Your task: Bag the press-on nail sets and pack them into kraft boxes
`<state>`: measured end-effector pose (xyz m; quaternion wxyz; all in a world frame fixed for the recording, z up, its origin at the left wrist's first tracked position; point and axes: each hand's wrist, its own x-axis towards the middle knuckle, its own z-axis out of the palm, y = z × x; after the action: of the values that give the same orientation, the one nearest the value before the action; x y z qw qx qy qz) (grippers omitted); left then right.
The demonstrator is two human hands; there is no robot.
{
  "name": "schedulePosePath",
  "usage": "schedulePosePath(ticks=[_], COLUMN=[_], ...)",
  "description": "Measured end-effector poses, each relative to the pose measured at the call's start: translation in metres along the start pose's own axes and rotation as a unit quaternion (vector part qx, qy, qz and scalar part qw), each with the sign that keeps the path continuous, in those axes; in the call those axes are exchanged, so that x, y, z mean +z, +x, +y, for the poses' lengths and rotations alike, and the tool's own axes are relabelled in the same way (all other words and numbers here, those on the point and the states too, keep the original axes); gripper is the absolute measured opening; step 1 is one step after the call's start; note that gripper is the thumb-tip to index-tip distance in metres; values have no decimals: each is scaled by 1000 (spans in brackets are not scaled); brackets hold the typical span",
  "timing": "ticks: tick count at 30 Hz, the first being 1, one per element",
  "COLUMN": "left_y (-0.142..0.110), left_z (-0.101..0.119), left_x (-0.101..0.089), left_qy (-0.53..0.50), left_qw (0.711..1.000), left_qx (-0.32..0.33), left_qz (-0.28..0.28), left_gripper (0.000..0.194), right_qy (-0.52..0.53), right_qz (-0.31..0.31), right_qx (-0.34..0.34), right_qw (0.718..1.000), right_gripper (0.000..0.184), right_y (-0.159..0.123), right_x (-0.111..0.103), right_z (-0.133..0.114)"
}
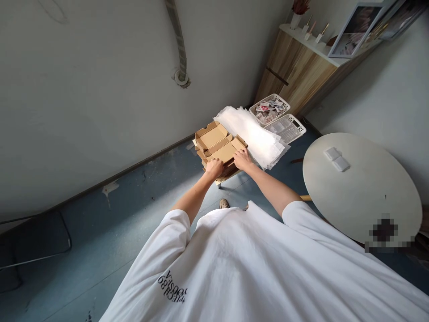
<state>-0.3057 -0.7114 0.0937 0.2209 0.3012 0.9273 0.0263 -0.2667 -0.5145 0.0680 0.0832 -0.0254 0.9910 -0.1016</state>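
- While gripping the near edge of the open cardboard box [214, 145] at its six o'clock with the left hand [214, 168], curled narrow, also holding the near corner at four o'clock with the right hand [242, 159], likewise bent tight.
- Placed near mid-view, atop layered cardboard [230, 170].
- Spread just beside the box, between two and three o'clock: white sheets [254, 134].
- Farther out, toward two o'clock: two white baskets [285, 106] with small packets [268, 107].
- Well apart, between three and four: round table [362, 188].
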Motion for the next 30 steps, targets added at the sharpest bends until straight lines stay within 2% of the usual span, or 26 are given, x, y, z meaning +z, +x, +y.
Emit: schedulePosePath(ticks=[5,11,14,17,21,25,30], left_y=[-16,-34,-36,-34,-26,-14,10], left_z=[1,-3,-2,-1,5,24,75], left_x=[-4,-20,-28,-37,-58,-81,-103], left_qy=[-4,-14,-8,1,21,35,33], left_qw=[998,995,991,986,980,970,955], left_qx=[34,42,35,21,32,79,156], left_qz=[53,93,130,164,198,229,248], left_gripper=[39,38,41,53,62,68,66], right_qy=[9,-60,-83,-92,-79,-68,-75], right_qz=[18,42,84,135,195,253,304], right_qx=[19,-23,-44,-61,-45,-4,47], right_qw=[1000,997,992,985,977,965,949], right_gripper=[42,37,39,43,48,49,42], right_y=[3,8,9,9,4,-14,-56], right_x=[-11,-34,-48,-63,-82,-99,-124], right_z=[-1,-5,-8,-10,-1,20,61])
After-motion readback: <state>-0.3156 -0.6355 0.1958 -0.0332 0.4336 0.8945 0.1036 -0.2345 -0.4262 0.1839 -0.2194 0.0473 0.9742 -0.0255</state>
